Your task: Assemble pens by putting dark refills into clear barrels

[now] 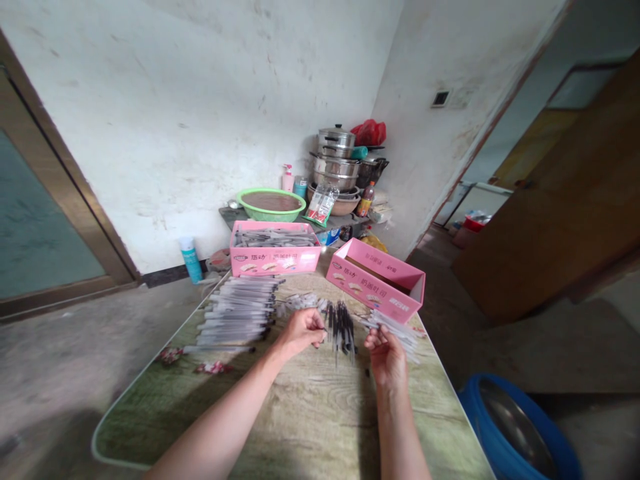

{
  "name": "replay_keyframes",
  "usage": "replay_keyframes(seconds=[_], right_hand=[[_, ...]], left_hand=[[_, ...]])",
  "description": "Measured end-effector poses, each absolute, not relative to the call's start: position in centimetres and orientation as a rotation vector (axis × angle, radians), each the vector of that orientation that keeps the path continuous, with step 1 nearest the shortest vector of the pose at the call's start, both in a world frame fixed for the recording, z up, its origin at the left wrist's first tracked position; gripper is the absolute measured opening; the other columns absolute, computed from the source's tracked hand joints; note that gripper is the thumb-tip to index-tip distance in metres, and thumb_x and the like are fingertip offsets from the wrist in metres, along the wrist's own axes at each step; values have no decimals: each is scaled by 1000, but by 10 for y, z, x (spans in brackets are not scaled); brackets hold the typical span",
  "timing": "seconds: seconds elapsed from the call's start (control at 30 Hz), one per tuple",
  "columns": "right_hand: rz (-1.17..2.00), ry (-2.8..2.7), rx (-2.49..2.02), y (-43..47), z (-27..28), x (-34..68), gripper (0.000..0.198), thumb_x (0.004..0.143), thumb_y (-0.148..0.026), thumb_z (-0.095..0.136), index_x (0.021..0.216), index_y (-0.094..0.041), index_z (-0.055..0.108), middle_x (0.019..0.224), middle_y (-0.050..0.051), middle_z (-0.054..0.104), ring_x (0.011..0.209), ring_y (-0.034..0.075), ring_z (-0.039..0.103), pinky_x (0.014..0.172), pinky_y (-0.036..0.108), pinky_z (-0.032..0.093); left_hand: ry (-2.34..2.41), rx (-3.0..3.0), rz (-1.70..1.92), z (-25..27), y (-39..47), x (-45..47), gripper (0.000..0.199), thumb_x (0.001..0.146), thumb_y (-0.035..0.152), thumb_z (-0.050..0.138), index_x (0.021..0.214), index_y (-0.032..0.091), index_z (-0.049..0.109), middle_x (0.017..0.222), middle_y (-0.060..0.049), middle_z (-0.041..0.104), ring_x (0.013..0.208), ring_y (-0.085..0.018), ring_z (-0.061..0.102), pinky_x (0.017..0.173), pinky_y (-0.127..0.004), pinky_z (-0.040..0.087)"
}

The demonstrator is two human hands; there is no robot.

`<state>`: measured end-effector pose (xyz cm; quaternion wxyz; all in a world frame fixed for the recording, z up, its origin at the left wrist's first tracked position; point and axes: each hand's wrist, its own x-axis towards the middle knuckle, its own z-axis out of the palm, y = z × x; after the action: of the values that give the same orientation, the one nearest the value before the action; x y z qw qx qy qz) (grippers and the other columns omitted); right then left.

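Observation:
My left hand (303,329) is closed in a pinch near the middle of the table; a small dark bit shows at its fingertips, too small to name. Just right of it lies a bunch of black pen refills (342,328). My right hand (387,355), palm up with curled fingers, closes on a clear pen barrel at the edge of a pile of pen barrels (400,331). Small whitish pieces (302,304) lie beyond my left hand. Rows of pens with dark tips (235,312) cover the table's left side.
A pink box (275,261) full of pens stands at the table's back; another pink box (375,280) sits tilted to its right. Behind are a green basin (271,215), stacked steel pots (336,160) and bottles. A blue tub (473,400) stands on the floor at right.

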<state>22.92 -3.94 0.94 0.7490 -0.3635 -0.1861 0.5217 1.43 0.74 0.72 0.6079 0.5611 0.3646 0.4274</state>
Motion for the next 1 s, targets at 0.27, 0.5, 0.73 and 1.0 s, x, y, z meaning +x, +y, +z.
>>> replay_keyframes(seconds=[0.27, 0.5, 0.73, 1.0], right_hand=[[1252, -622, -825, -42, 15, 206, 23, 64, -25, 83, 78, -15, 68, 67, 5, 73, 52, 17, 68, 49, 26, 58], [1289, -717, -790, -44, 16, 194, 21, 68, -24, 80, 83, -14, 69, 68, 7, 73, 53, 18, 69, 51, 27, 58], [1289, -743, -794, -45, 16, 193, 20, 70, -24, 79, 84, -14, 68, 68, 7, 73, 53, 19, 69, 51, 27, 57], [1278, -779, -822, -45, 15, 190, 19, 72, -26, 77, 85, -16, 67, 68, 5, 73, 53, 18, 69, 51, 28, 57]], left_hand=[[666, 1139, 1024, 13, 5, 8, 34, 66, 33, 80, 84, 11, 60, 69, -3, 65, 60, -14, 64, 58, -27, 54], [671, 1071, 1007, 15, 4, 7, 38, 63, 31, 83, 85, 10, 61, 74, -6, 69, 68, -17, 68, 64, -28, 56], [660, 1085, 994, 16, 1, 10, 38, 63, 32, 83, 85, 10, 60, 72, -7, 69, 67, -18, 68, 61, -27, 55], [649, 1128, 992, 13, 2, 11, 38, 64, 34, 82, 83, 11, 60, 64, -3, 65, 53, -13, 61, 51, -23, 50]])
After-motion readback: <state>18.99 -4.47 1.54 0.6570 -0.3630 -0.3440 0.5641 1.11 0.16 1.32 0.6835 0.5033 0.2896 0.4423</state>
